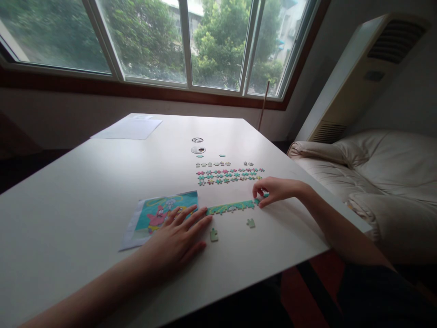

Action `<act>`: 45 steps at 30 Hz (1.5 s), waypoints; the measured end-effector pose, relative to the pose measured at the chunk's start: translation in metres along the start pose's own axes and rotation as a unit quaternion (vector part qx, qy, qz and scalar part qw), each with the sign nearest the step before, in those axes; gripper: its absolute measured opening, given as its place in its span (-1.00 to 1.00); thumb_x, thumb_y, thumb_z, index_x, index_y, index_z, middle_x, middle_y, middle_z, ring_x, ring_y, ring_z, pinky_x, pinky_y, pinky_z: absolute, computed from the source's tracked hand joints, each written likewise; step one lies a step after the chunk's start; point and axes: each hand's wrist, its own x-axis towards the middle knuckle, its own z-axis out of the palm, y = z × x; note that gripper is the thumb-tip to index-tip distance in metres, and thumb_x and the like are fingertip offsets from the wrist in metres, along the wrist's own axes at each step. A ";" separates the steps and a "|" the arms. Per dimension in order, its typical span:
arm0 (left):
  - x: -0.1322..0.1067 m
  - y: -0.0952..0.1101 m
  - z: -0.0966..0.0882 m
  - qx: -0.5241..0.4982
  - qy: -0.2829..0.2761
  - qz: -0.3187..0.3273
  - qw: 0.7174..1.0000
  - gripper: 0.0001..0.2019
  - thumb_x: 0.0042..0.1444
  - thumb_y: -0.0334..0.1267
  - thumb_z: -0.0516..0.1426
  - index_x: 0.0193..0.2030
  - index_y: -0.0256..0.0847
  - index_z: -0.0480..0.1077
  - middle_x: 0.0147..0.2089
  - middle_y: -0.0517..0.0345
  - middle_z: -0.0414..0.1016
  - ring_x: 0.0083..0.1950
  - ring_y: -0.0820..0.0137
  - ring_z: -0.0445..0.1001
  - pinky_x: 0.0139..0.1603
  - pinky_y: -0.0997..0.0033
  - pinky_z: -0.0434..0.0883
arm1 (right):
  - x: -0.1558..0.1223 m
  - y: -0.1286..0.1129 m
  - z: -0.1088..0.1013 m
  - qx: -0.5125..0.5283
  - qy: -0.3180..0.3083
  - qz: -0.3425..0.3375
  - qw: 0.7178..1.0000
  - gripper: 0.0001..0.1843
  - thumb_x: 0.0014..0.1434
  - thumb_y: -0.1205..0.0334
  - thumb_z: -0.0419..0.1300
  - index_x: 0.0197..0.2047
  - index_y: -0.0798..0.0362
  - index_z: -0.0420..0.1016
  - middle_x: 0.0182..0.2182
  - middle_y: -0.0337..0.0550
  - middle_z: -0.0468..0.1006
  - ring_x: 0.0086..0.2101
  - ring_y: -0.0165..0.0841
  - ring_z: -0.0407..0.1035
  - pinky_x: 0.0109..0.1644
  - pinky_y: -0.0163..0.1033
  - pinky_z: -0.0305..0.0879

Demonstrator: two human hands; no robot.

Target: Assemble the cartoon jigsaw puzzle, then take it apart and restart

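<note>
A joined strip of green puzzle pieces (pixel 232 208) lies across the table in front of me. My left hand (pixel 182 232) rests flat with fingers spread, partly over a printed cartoon picture (pixel 155 216), its fingertips by the strip's left end. At the strip's right end, my right hand (pixel 273 189) bends its fingers down around a teal puzzle piece (pixel 256 201), partly hidden by them. Two loose greenish pieces, one puzzle piece (pixel 214 235) near my left hand and another puzzle piece (pixel 251 223) farther right, lie on the near side of the strip.
Beyond the strip, several rows of loose puzzle pieces (pixel 225 175) are laid out on the white table (pixel 85 191). Two round items, including a white disc (pixel 198 150), lie farther back. A paper sheet (pixel 126 129) is at the far left; a pale sofa (pixel 392 182) stands right.
</note>
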 end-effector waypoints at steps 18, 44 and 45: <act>0.001 0.001 -0.003 0.003 -0.015 -0.003 1.000 -0.54 0.23 -0.03 -0.14 0.25 -0.03 0.03 0.29 0.12 0.04 0.24 0.06 0.06 0.17 -0.07 0.05 | 0.003 -0.005 0.003 -0.020 0.019 -0.011 1.000 -0.75 -0.05 0.10 0.22 -0.32 0.08 0.45 -0.45 -0.24 0.37 -0.44 -0.45 0.26 -0.39 -0.37 0.13; 0.002 0.002 -0.004 -0.002 -0.017 -0.007 1.000 -0.54 0.23 -0.02 -0.14 0.24 -0.04 0.04 0.28 0.12 0.06 0.23 0.06 0.08 0.16 -0.07 0.05 | 0.003 -0.004 0.002 -0.014 0.029 -0.044 0.999 -0.75 0.01 0.11 0.19 -0.28 0.10 0.43 -0.43 -0.22 0.37 -0.42 -0.45 0.24 -0.37 -0.38 0.13; 0.002 0.003 -0.005 0.001 -0.024 -0.007 1.000 -0.54 0.23 -0.02 -0.15 0.25 -0.05 0.04 0.28 0.11 0.05 0.23 0.06 0.07 0.16 -0.08 0.06 | 0.003 -0.004 0.002 -0.012 0.023 -0.043 0.999 -0.73 0.00 0.09 0.20 -0.28 0.10 0.43 -0.42 -0.22 0.36 -0.42 -0.45 0.24 -0.37 -0.38 0.13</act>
